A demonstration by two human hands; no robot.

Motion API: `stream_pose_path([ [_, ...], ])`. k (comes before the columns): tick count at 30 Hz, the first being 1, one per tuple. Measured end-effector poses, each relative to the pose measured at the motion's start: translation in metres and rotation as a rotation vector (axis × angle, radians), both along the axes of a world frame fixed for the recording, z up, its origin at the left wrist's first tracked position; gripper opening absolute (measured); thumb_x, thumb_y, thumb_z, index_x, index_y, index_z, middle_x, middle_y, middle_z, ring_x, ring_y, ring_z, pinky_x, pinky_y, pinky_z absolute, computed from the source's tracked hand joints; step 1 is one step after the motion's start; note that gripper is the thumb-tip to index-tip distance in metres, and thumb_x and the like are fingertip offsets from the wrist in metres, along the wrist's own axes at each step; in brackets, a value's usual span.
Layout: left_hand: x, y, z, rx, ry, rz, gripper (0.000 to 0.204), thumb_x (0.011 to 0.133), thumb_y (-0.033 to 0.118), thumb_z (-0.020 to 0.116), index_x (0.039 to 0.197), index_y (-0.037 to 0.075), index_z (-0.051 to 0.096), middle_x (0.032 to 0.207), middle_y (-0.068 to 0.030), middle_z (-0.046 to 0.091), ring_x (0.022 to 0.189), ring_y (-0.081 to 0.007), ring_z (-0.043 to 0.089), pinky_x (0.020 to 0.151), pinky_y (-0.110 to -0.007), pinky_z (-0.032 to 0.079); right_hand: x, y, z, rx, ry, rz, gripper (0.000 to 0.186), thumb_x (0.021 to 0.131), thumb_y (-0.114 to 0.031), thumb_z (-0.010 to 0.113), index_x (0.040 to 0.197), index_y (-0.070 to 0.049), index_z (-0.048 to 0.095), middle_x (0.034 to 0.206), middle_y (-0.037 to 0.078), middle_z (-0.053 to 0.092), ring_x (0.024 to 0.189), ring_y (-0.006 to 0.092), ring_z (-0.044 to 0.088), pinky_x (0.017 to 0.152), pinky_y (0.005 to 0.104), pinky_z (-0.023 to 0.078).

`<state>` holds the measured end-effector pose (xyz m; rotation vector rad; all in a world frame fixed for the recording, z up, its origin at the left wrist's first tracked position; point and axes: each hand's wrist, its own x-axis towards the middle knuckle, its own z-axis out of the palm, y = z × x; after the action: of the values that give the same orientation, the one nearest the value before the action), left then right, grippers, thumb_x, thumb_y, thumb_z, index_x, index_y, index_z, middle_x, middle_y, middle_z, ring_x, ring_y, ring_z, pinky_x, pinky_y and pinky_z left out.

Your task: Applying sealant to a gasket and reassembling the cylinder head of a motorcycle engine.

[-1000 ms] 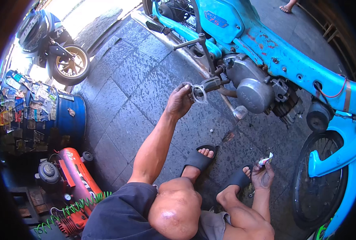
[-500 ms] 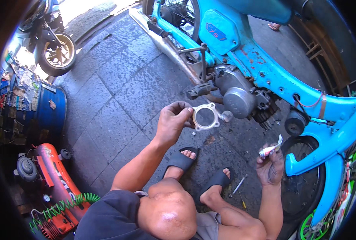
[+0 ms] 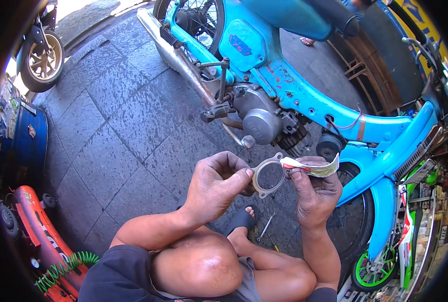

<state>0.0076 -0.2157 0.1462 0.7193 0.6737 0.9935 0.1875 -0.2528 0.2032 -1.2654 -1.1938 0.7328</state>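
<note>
Right of frame centre, below the blue moped [image 3: 304,90]: tube [image 3: 315,171], long axis near level, one end pointing left at the upper right of the ring [image 3: 257,184], flat tail curling up at right. Contact unclear. Right hand [image 3: 318,199] clamps tube. Left hand [image 3: 214,186] pinches ring by its left edge; ring's longer axis leans up and right. Hands near each other, apart.

Printed in red on a blue badge [image 3: 240,45] on the motorbike [image 3: 304,96]; raised across a round engine cover [image 3: 262,126]; lettered along a red tank [image 3: 41,221]; blue on a yellow sign [image 3: 425,22]; too small to read on a tube [image 3: 300,165].
</note>
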Motion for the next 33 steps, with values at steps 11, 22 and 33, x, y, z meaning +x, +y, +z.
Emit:
stream_pose_path([
  [11,-0.003,-0.016,0.011,0.063,-0.039,0.010,0.016,0.091,0.011,0.065,0.091,-0.004,0.061,0.083,-0.0087,0.067,0.074,-0.0104,0.064,0.069,-0.027,0.056,-0.014,-0.010,0.011,0.035,-0.188,-0.009,0.022,0.082,0.009,0.070,0.102,0.007,0.063,0.096,0.013,0.068,0.090,0.0163,0.066,0.081,0.0283,0.054],
  [22,-0.001,-0.017,0.007,0.104,-0.073,0.038,0.016,0.091,0.010,0.066,0.094,-0.005,0.062,0.086,-0.0102,0.069,0.078,-0.0113,0.066,0.071,-0.027,0.056,-0.019,-0.010,0.018,0.136,-0.457,0.176,0.016,0.076,0.005,0.076,0.091,0.005,0.070,0.088,0.013,0.069,0.078,0.0167,0.068,0.067,0.0288,0.054],
  [33,-0.005,-0.012,0.006,0.058,-0.104,0.133,0.017,0.090,0.011,0.067,0.092,-0.005,0.062,0.083,-0.0105,0.069,0.075,-0.0131,0.066,0.071,-0.029,0.056,-0.010,-0.018,0.017,0.131,-0.585,0.205,0.015,0.075,0.004,0.077,0.089,0.004,0.070,0.084,0.014,0.069,0.072,0.0186,0.068,0.063,0.0292,0.054],
])
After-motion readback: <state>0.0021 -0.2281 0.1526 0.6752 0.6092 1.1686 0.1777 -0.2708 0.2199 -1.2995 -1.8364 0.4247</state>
